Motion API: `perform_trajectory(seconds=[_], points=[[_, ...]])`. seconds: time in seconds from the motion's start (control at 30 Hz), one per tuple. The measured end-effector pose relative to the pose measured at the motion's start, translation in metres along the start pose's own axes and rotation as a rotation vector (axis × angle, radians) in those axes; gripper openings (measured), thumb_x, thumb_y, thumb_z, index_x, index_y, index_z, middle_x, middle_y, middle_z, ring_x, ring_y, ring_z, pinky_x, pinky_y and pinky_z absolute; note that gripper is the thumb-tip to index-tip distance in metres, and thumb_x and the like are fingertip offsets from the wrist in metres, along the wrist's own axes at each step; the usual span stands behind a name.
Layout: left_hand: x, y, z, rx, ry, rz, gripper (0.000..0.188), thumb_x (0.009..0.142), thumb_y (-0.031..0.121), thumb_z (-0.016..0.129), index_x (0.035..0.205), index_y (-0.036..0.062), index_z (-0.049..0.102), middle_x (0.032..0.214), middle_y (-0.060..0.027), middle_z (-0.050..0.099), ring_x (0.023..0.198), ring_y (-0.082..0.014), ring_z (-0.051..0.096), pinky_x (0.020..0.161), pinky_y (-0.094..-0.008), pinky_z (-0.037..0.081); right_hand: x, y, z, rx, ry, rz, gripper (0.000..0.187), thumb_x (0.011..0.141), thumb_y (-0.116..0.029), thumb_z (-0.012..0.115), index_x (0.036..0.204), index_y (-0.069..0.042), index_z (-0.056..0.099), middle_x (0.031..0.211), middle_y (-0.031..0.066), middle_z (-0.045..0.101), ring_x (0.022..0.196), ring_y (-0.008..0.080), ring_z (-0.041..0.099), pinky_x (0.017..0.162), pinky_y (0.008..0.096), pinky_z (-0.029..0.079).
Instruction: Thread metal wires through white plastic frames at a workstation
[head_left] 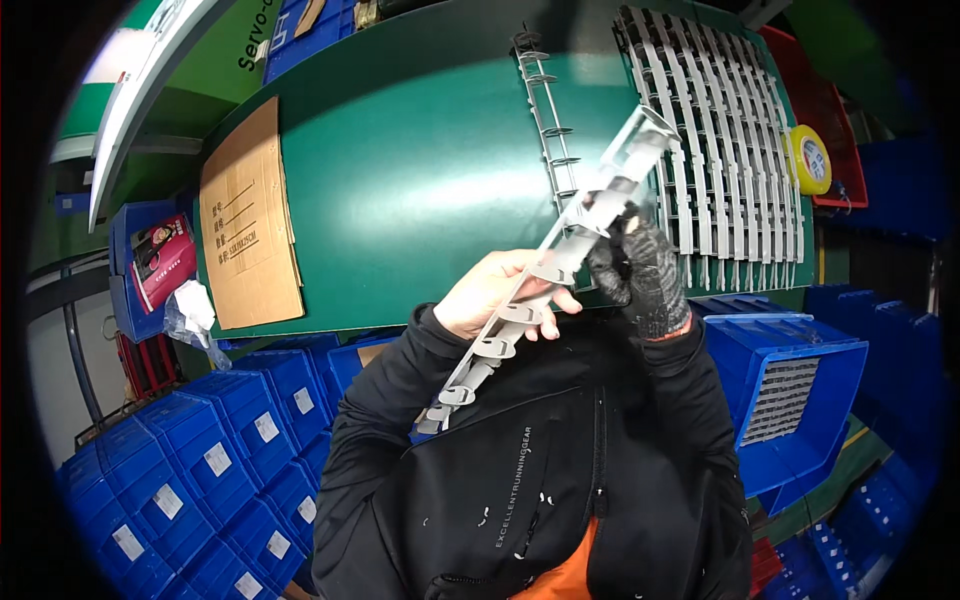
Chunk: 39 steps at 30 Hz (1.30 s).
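A long pale metal strip [553, 262] with curved tabs along it slants across in front of my chest, its upper end over the table. My left hand [505, 288], bare, is closed around its middle, thumb and fingers on either side. My right hand [640, 272], in a dark grey knitted glove, has its fingers curled against the strip higher up. Part of its grip is hidden and slightly blurred. Just beyond, a narrow ladder-like metal strip [548, 120] lies on the green table [400, 170].
Several metal strips [715, 150] lie side by side at the right, next to a yellow round tape measure [810, 160]. Flattened cardboard [250, 225] covers the table's left end. A blue crate [800, 345] holding metal parts stands at right; stacked blue bins [205, 450] stand at left.
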<state>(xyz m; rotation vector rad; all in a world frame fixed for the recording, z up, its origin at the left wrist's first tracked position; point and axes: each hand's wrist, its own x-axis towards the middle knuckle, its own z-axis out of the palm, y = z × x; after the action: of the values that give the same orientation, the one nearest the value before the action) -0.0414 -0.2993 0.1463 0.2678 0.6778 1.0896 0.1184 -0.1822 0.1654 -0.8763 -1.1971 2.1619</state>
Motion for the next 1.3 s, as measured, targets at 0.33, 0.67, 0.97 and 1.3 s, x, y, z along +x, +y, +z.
perform_trajectory(seconds=[0.33, 0.67, 0.97, 1.3], points=[[-0.029, 0.025, -0.001, 0.562, 0.101, 0.089, 0.035, 0.09, 0.011, 0.045, 0.122, -0.0016, 0.041, 0.097, -0.0137, 0.059, 0.08, -0.0187, 0.062, 0.065, -0.0262, 0.051, 0.024, -0.036, -0.01, 0.318, 0.175, -0.171, 0.03, 0.087, -0.037, 0.051, 0.089, -0.007, 0.055, 0.062, -0.0007, 0.049, 0.044, 0.0062, 0.041, 0.036, 0.0188, 0.031], [-0.029, 0.029, 0.008, 0.548, 0.165, -0.019, 0.035, 0.092, 0.013, 0.04, 0.124, -0.0016, 0.041, 0.085, -0.0128, 0.064, 0.065, -0.0127, 0.063, 0.049, -0.0166, 0.046, 0.003, 0.015, -0.037, -0.7, 0.067, -0.498, 0.015, 0.082, -0.01, 0.056, 0.091, 0.001, 0.062, 0.066, 0.0081, 0.061, 0.054, 0.0117, 0.056, 0.05, 0.0253, 0.044], [-0.026, 0.032, 0.009, 0.564, 0.124, -0.074, 0.034, 0.092, 0.012, 0.041, 0.124, -0.0006, 0.044, 0.078, -0.0119, 0.064, 0.059, -0.0127, 0.063, 0.046, -0.016, 0.044, 0.001, 0.001, -0.018, -0.755, 0.04, -0.503, 0.021, 0.084, -0.019, 0.058, 0.091, 0.0, 0.063, 0.062, 0.004, 0.061, 0.05, 0.009, 0.052, 0.047, 0.0227, 0.04], [-0.014, 0.015, -0.003, 0.461, 0.195, 0.153, 0.019, 0.092, 0.016, 0.042, 0.089, -0.0006, 0.05, 0.088, -0.0149, 0.063, 0.077, -0.0195, 0.063, 0.064, -0.0242, 0.05, -0.004, 0.006, -0.026, -0.449, 0.226, -0.068, 0.024, 0.09, -0.026, 0.048, 0.088, -0.004, 0.058, 0.061, -0.0018, 0.053, 0.047, 0.0049, 0.043, 0.043, 0.0194, 0.034]])
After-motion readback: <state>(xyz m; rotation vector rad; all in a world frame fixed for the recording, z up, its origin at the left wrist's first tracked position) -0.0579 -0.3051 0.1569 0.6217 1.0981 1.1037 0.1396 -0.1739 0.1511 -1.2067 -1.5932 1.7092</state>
